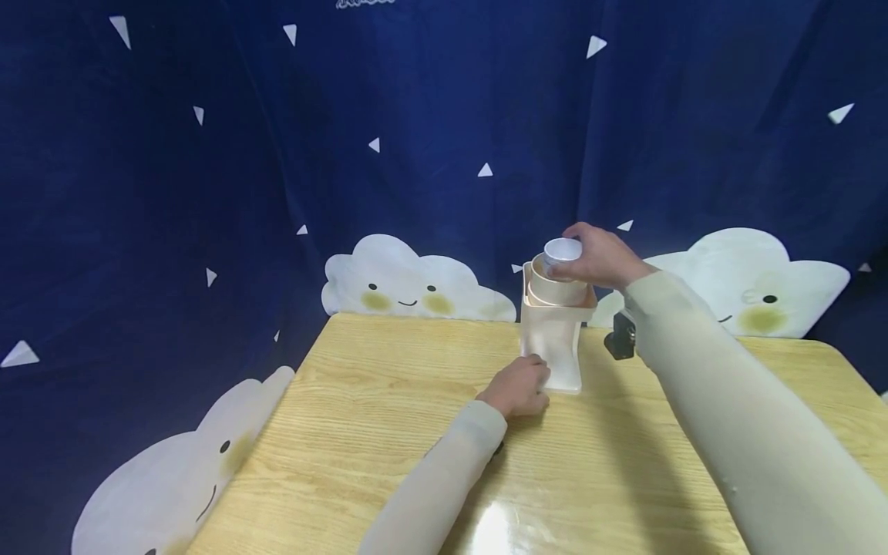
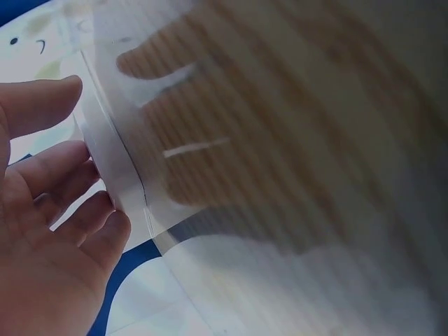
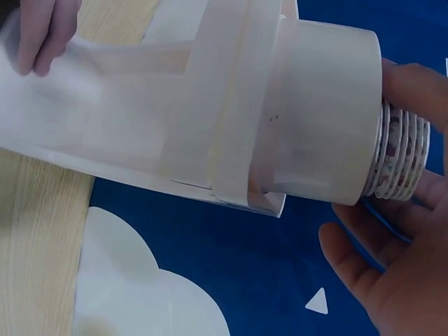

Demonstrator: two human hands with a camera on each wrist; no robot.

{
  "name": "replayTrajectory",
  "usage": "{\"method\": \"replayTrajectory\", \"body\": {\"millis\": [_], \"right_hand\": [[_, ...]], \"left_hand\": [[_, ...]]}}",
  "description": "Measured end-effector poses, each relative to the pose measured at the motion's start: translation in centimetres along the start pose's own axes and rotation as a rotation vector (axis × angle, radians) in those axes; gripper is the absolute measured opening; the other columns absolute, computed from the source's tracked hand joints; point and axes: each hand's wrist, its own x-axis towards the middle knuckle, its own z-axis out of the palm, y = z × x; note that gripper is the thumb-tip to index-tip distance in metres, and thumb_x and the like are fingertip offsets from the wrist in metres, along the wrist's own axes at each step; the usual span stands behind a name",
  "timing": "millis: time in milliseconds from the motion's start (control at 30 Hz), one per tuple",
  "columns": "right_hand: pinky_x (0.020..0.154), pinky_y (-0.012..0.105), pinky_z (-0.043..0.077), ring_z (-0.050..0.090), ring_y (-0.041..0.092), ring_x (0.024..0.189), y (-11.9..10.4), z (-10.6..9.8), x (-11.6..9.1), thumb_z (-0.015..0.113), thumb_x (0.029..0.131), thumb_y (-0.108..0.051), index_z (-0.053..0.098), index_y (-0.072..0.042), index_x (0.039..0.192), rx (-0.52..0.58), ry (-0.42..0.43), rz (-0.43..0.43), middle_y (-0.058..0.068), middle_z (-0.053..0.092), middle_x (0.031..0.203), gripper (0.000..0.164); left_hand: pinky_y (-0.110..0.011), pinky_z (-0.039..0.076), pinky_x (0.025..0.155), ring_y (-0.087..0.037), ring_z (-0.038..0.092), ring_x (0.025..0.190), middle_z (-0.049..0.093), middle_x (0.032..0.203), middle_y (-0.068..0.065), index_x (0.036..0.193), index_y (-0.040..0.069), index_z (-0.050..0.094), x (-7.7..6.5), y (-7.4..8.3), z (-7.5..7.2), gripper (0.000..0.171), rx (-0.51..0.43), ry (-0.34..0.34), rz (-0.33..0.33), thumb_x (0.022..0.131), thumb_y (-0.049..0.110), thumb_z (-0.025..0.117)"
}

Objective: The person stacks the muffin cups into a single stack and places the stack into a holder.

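Steadying comes from your left hand [image 1: 516, 385], fingers relaxed and flat against the foot of the dispenser [image 1: 555, 347] standing at the far side of the tabletop [image 1: 388, 432]. Your right hand [image 1: 600, 257] curls round the cups [image 1: 562, 253] atop its tube. This looks like seating the stack; next calls for a straight downward push. Only the right wrist view shows the stacked rims.

Wooden tabletop [image 1: 361, 432] is filling the lower frame, glare spot sitting at 6 o'clock. Dark blue curtain [image 1: 416, 100] with white triangles is hanging behind it. Smiling cloud cutouts are showing at 12 o'clock [image 1: 402, 281], 3 o'clock [image 1: 749, 281] and 8 o'clock [image 1: 180, 478]. A small black clamp [image 1: 620, 338] is sitting at the tabletop's far edge.
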Motion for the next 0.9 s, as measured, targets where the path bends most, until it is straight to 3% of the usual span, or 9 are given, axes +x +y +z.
{"method": "replayTrajectory", "body": {"millis": [200,567,900], "right_hand": [[0.094,0.054,0.047,0.058,0.041,0.109,0.10,-0.01,-0.12,0.073,0.083,-0.036,0.048,0.005,0.135,0.000,0.003,-0.001,0.030,0.061,0.125,0.070],[0.099,0.056,0.047,0.056,0.041,0.116,0.04,-0.01,-0.22,0.071,0.085,-0.041,0.049,0.000,0.139,0.004,-0.014,0.014,0.028,0.058,0.133,0.070],[0.107,0.057,0.042,0.054,0.042,0.127,0.04,0.07,-0.18,0.070,0.088,-0.041,0.045,0.001,0.142,0.040,-0.039,-0.008,0.025,0.049,0.146,0.073]], "left_hand": [[-0.020,0.048,0.089,-0.010,0.055,0.095,0.062,0.115,0.005,0.078,0.020,0.051,-0.06,0.07,-0.04,0.016,-0.006,-0.005,-0.009,0.082,0.024,0.066],[-0.022,0.047,0.100,-0.013,0.059,0.112,0.062,0.127,0.003,0.087,0.018,0.059,0.05,0.13,0.28,0.010,0.012,0.000,-0.015,0.082,0.024,0.065],[-0.022,0.047,0.100,-0.013,0.059,0.110,0.063,0.125,0.003,0.084,0.018,0.058,0.17,0.05,0.22,0.010,0.034,0.000,-0.004,0.082,0.025,0.065]]}}
